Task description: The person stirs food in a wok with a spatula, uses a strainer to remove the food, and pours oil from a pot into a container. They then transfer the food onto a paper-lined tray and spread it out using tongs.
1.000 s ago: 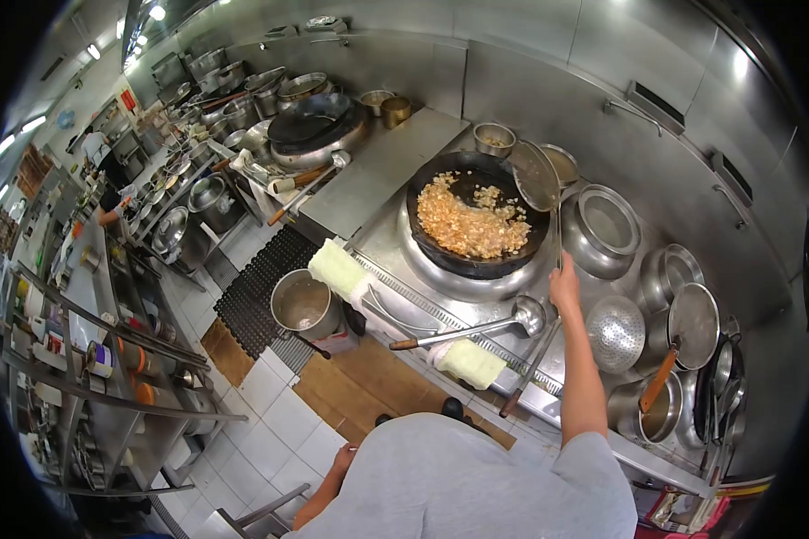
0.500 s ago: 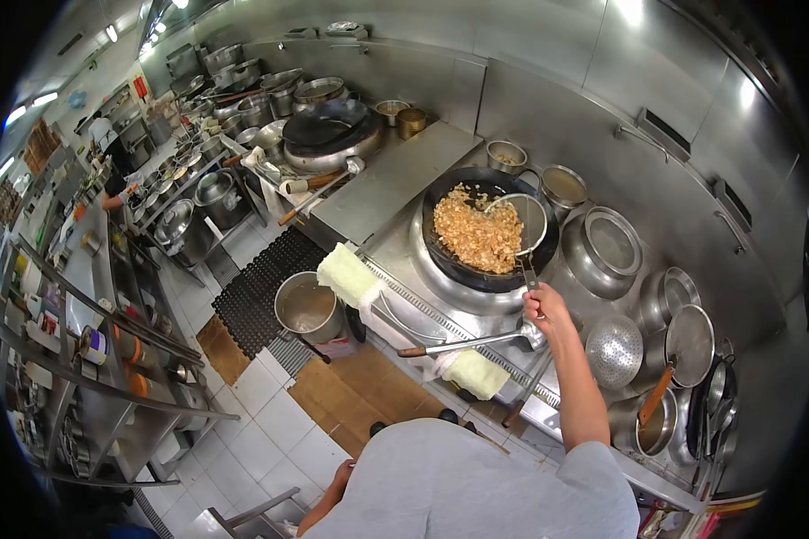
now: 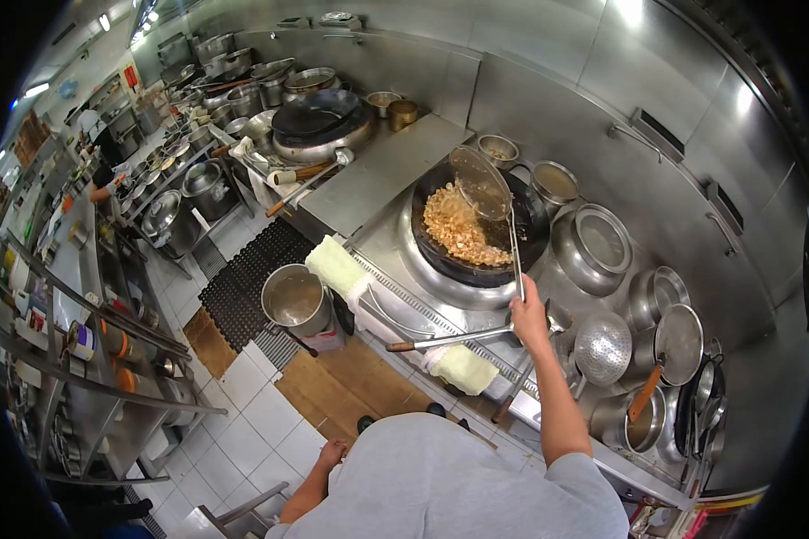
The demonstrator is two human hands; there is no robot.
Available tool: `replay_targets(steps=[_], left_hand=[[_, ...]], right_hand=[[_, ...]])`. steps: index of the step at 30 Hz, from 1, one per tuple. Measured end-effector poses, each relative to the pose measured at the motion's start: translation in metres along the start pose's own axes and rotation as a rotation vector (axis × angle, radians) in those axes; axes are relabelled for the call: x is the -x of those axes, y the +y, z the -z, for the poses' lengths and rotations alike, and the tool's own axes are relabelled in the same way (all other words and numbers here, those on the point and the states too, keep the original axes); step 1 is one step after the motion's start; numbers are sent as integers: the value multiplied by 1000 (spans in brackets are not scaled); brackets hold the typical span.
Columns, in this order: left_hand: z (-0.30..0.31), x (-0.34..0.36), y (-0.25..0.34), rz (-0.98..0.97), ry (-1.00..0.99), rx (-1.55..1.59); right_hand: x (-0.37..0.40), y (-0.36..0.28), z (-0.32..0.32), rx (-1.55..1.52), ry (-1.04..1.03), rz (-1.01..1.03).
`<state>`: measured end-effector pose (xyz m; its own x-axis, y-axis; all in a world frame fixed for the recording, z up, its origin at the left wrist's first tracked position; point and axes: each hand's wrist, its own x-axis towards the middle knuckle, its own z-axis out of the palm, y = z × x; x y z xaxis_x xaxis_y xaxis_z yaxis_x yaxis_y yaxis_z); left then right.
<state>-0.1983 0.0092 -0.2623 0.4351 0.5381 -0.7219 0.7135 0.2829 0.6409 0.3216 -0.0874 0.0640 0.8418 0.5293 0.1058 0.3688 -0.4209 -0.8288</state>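
My right hand (image 3: pixel 529 319) grips the long handle of a round mesh strainer (image 3: pixel 482 182). The strainer is tilted up on edge over a black wok (image 3: pixel 528 241), and its bowl looks stained with bits of food. Small browned pieces of food (image 3: pixel 458 229) lie heaped in the left part of the wok, partly hidden by the strainer. Low beside my body, my left hand (image 3: pixel 333 452) has its fingers curled, with nothing visible in them. A long-handled ladle (image 3: pixel 449 341) lies across the stove's front edge, partly behind my right wrist.
Folded pale towels (image 3: pixel 335 260) lie along the stove's front rail. A pot of liquid (image 3: pixel 296 301) stands below. To the right are a perforated skimmer (image 3: pixel 603 349), lidded pot (image 3: pixel 593 250) and sieve (image 3: pixel 680 345). Another wok (image 3: pixel 317 121) sits farther left. A person (image 3: pixel 97 135) stands far back.
The strainer has swung up from lying on the food to a steep tilt at the wok's far side. My right hand has turned with it. The left hand has come slightly farther into view.
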Motion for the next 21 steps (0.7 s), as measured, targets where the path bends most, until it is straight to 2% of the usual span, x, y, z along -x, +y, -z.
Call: replay_targets(steps=[5,7,8,11,12,13,15,16,19,20,21], left_hand=[[-2,-8,-8,-16,-14,18],[-2,-5,-11,-79,27,-7],[-2,-3,-13,-132,65,-22],[-2,3,-17,-128,134,-162],[-4,1,-26,-128,140,-162],[-6,-9,-46,-113,145,-77],[-7,-17,-67,-103,162,2],[-9,-17,-72,-118,181,25],[-14,-8,-75,-82,209,111],[-17,1,-73,-105,226,145],[-19,9,-72,-127,240,178]], right_hand=[[-13,67,-17,269,-45,61],[-25,78,-18,-41,-88,-100],[-30,77,-16,-95,-68,-120],[-46,72,-3,-98,19,-184],[-54,72,0,-37,107,-45],[-63,72,2,-44,105,-41],[-85,73,5,165,241,-9],[-99,78,4,117,208,-104],[-145,140,-22,183,286,-61],[-136,103,-13,-101,122,-255],[-140,99,-18,-106,110,-256]])
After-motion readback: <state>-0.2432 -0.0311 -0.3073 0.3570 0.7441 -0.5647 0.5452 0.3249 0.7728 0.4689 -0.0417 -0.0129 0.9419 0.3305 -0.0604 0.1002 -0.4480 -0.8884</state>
